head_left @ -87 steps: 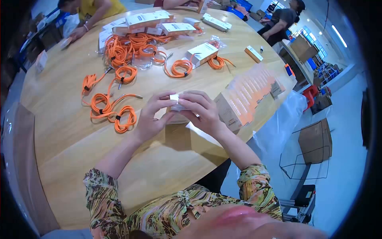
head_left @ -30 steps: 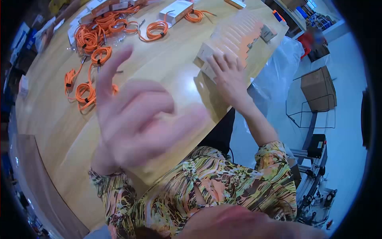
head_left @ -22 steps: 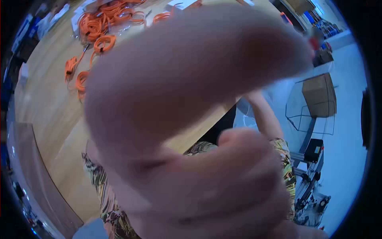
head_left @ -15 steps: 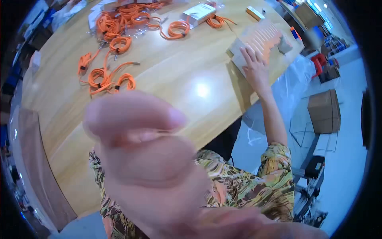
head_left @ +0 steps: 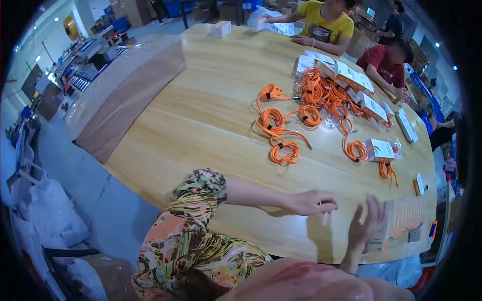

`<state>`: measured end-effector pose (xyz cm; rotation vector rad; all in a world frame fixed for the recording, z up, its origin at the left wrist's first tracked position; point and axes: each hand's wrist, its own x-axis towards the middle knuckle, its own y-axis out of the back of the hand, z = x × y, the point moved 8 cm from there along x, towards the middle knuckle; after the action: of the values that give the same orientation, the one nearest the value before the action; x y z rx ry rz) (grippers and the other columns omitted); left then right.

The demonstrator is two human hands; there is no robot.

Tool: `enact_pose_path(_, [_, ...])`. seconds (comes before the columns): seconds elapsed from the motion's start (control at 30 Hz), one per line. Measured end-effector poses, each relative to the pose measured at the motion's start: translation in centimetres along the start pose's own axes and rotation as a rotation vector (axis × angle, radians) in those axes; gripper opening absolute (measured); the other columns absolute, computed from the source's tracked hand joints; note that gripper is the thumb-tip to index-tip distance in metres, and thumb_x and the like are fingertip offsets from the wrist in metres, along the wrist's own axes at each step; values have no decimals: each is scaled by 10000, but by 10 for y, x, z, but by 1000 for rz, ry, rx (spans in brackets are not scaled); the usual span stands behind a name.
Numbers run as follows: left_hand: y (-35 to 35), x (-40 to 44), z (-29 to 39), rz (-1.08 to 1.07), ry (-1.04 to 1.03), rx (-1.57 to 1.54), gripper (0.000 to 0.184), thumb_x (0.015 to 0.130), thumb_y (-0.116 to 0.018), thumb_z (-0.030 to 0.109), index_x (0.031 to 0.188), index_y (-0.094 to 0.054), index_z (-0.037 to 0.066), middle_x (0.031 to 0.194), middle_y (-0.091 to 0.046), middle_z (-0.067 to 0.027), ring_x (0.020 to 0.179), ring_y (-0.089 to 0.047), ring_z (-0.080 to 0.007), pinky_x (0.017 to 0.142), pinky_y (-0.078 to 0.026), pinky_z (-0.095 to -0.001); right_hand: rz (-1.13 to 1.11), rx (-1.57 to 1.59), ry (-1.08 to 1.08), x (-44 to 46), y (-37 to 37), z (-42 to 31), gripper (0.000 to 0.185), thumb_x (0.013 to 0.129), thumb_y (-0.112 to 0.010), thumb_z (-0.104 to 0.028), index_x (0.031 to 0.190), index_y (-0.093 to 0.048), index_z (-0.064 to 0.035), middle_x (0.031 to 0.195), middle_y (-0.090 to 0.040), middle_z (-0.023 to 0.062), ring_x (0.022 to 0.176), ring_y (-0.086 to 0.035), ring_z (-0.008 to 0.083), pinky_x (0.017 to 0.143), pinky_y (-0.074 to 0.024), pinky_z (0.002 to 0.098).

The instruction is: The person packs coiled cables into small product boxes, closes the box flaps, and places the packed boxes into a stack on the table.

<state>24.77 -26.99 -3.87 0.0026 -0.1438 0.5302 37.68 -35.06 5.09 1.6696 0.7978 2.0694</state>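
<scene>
My left hand [head_left: 315,202] reaches in from the left, low over the near part of the table. Its fingers are curled in toward the thumb, and whatever may be between them is too small to make out. To its right, my right hand [head_left: 367,223] is raised with fingers spread, slightly blurred. It is at the left edge of a fanned stack of flat white-and-orange printed cartons [head_left: 401,218], apparently holding nothing. A small grey block [head_left: 414,235] lies by that stack.
Coiled orange cables [head_left: 321,90] with black ties lie across the table [head_left: 211,120], beside white boxes [head_left: 354,78]. A small orange-and-white box [head_left: 418,184] stands near the right edge. Brown sheeting [head_left: 135,95] borders the left side. People in yellow [head_left: 329,25] and red [head_left: 384,65] sit opposite.
My view has swung left and up, bringing the people opposite into sight. The blurred hand close to the camera has dropped toward the table. My right hand has lifted its fingers from the cartons.
</scene>
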Motion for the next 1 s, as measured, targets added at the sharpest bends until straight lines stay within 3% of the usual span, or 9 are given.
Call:
enact_pose_path(0.03, [-12,4,-11,-64,227,-186,210,929,-538,153,1074,-592,11,1013,-634,-112,877,-599,-248,791,-486,-312,19,189,57,3,-4,-29,356,813,-685,-59,1153,-597,-118,1037,-667,26,1008,-633,223,1087,-366,506])
enact_pose_path(0.07, [-10,9,-12,-64,232,-176,210,929,-538,153,1074,-592,11,1013,-634,-112,877,-599,-248,791,-486,-312,23,305,164,4,-6,-64,296,820,-674,-89,1109,-620,-123,1003,-676,19,979,-638,220,1070,-380,497])
enact_pose_path(0.17, [-57,15,21,-716,-58,-640,194,933,-519,137,1053,-607,12,1000,-642,-121,876,-615,-264,817,-502,-343,-139,574,605,14,-5,-136,158,840,-614,-168,979,-667,-115,965,-696,16,915,-642,204,983,-443,448])
enact_pose_path(0.37, [-62,-20,61,-2040,-716,-1774,193,941,-481,106,1011,-636,15,976,-658,-139,876,-647,-294,870,-535,-406,-57,620,427,9,-34,-124,217,828,-578,-111,1014,-663,-41,990,-701,82,880,-653,228,832,-516,369])
enact_pose_path(0.43, [-96,-8,50,-2172,-650,-2014,189,937,-481,107,1000,-633,14,963,-653,-138,864,-642,-291,863,-535,-404,-63,583,363,16,-50,-118,228,815,-573,-115,1011,-656,-36,982,-690,90,864,-645,235,818,-515,372])
enact_pose_path(0.57, [-67,10,21,-2446,-536,-2554,172,923,-483,109,955,-618,8,912,-634,-132,818,-620,-278,837,-534,-397,9,590,373,3,-50,-102,261,776,-560,-125,1004,-634,-21,958,-656,116,815,-622,255,777,-509,381])
enact_pose_path(0.67, [-62,19,16,-2554,-533,-2805,163,912,-485,111,922,-607,4,873,-619,-127,783,-604,-268,817,-533,-391,72,539,320,3,-54,-97,215,734,-560,-144,923,-612,-55,823,-584,69,696,-542,221,677,-458,341])
enact_pose_path(0.77, [-53,21,-9,-2586,-669,-2961,159,902,-486,113,889,-596,-1,835,-604,-123,748,-588,-258,798,-533,-386,151,584,327,4,-53,-99,169,692,-559,-163,842,-590,-89,687,-512,22,577,-462,188,577,-407,301])
enact_pose_path(1.0, [8,18,-46,-2647,-1144,-3121,165,877,-490,117,811,-571,-11,746,-570,-112,667,-550,-235,752,-531,-373,213,691,178,-1,-66,-74,190,730,-634,-158,915,-638,-116,726,-567,11,631,-523,146,574,-411,273])
